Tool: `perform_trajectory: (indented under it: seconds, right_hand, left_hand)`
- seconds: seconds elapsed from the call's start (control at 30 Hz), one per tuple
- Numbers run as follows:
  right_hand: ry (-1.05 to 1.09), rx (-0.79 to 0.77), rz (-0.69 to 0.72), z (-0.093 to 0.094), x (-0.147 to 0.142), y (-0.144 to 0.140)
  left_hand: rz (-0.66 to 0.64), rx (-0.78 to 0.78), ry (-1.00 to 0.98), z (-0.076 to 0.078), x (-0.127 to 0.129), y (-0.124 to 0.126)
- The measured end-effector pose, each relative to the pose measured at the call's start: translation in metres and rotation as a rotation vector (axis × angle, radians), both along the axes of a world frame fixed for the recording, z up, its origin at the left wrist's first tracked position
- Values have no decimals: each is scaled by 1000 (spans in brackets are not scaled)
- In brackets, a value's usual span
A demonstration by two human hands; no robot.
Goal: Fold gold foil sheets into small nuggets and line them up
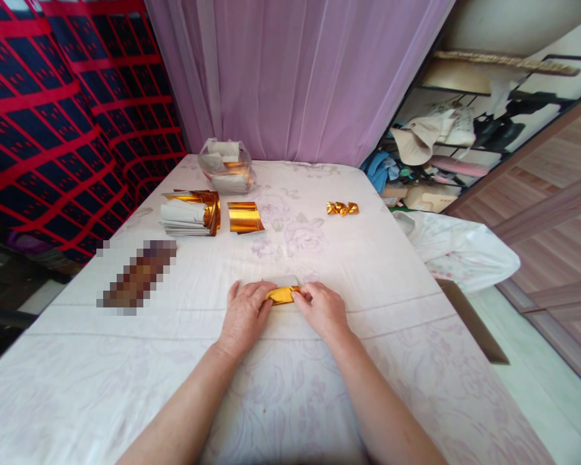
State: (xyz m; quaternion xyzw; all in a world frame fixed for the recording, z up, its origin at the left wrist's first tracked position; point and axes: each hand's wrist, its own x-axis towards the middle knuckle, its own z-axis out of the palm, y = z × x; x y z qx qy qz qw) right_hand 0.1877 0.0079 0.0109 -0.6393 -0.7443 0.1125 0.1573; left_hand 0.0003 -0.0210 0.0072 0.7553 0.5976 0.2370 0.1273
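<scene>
Between my two hands lies a gold foil wrapper point(281, 295), its near part rolled up and a pale flat strip showing behind it. My left hand point(246, 314) presses its fingers on the left end of the foil. At the right end, my right hand point(322, 309) pinches the edge between thumb and fingers. Whether anything is inside the roll cannot be seen. Farther back sit a stack of foil sheets point(188, 216), gold on one side and whitish on the other, and a separate curled gold sheet point(244, 217). Twisted gold pieces point(342, 208) lie at the back right.
A clear plastic bag point(226, 166) of more foil sheets stands at the table's far end. To the left is a pixelated brown item point(138, 278). A floral cloth covers the table point(397, 381). A white bag point(465, 248) and crowded shelves point(445, 139) are beyond the right edge.
</scene>
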Motion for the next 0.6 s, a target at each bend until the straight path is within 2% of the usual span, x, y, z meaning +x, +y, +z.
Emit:
perform_trajectory:
  seconds: [0.3, 0.43, 0.6]
  right_hand:
    - [-61, -11, -25, 3, -4, 0]
    - [-64, -26, -28, 2, -5, 1]
    - [-5, -6, -49, -1, -3, 1]
  left_hand:
    - [-80, 115, 224, 4, 8, -13]
    - [-161, 106, 249, -2, 15, -21]
    - [-166, 87, 255, -8, 16, -23]
